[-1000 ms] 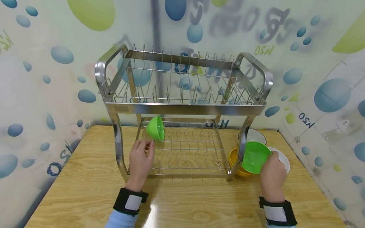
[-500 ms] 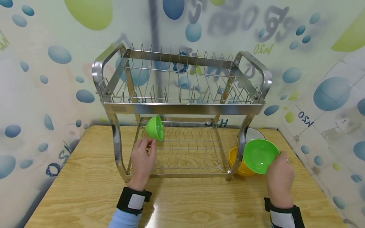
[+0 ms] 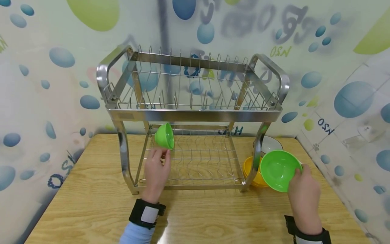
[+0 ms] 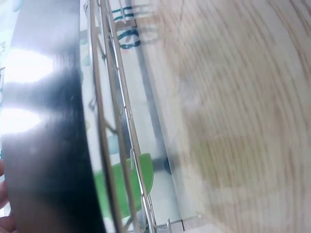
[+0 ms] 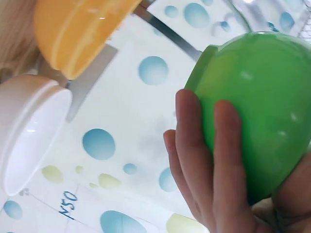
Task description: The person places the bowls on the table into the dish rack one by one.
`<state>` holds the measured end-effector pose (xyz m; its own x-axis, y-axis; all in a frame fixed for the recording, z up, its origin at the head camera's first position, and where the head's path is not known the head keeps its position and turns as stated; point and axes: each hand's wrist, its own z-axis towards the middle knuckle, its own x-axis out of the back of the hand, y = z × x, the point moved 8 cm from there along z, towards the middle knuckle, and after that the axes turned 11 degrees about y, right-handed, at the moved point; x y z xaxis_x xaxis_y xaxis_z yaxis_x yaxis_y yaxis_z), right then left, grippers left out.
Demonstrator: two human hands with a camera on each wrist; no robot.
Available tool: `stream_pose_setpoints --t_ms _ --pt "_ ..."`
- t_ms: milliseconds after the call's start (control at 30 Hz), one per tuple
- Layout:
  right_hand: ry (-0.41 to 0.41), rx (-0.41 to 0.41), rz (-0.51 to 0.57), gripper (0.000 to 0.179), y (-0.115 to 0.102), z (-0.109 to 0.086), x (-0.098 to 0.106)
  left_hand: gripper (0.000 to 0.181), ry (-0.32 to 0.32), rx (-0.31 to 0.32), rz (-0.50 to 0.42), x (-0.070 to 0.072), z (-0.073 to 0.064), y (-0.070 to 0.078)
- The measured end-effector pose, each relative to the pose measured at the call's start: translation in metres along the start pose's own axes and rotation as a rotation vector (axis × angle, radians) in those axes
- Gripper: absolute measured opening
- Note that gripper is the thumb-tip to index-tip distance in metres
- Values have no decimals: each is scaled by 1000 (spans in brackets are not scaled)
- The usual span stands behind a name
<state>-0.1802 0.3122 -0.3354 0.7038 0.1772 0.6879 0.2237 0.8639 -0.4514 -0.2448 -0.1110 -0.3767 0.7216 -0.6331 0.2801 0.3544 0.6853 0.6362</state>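
A small green bowl (image 3: 164, 136) stands on its side on the lower tier of a metal dish rack (image 3: 195, 116), at the left end. My left hand (image 3: 156, 171) reaches over the rack's front bar with loosely bent fingers, its fingertips right at this bowl's lower rim. In the left wrist view the same bowl (image 4: 124, 187) shows behind the rack's wires. To the right of the rack, my right hand (image 3: 304, 196) grips the rim of a second green bowl (image 3: 278, 169), its inside turned toward the head camera. The right wrist view shows fingers (image 5: 228, 155) along this bowl's outside.
Stacked orange bowls (image 3: 258, 179) sit beside the rack's right front leg. Behind them is a white bowl with a dark rim (image 3: 271, 145). White bowls (image 5: 36, 128) also show in the right wrist view. Patterned walls close off the wooden table (image 3: 207, 217) at back and right.
My right hand has drawn the green bowl right and toward me, away from the other bowls. My left hand has shifted slightly right, near the small green bowl, which stays in the rack.
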Motion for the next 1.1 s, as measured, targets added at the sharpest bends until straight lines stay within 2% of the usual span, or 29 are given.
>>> stream_pose_setpoints --t_ms 167,300,467,600,867,1100 --pt "-33 -8 42 28 -7 -3 7 9 -2 12 7 -4 -2 -1" --pt "-57 17 80 27 -16 -6 11 10 10 10 5 -5 -3 0" --pt "-159 6 101 29 -25 -14 10 10 24 -10 -5 -6 -3 3" --pt "-218 -4 114 31 -32 -19 7 11 20 -3 -8 -7 -4 3" --pt "-266 39 160 30 -48 -26 -1 14 -1 9 -14 -14 -7 3" --pt "-271 95 192 28 -62 -31 -7 15 -28 39 -26 -18 -10 6"
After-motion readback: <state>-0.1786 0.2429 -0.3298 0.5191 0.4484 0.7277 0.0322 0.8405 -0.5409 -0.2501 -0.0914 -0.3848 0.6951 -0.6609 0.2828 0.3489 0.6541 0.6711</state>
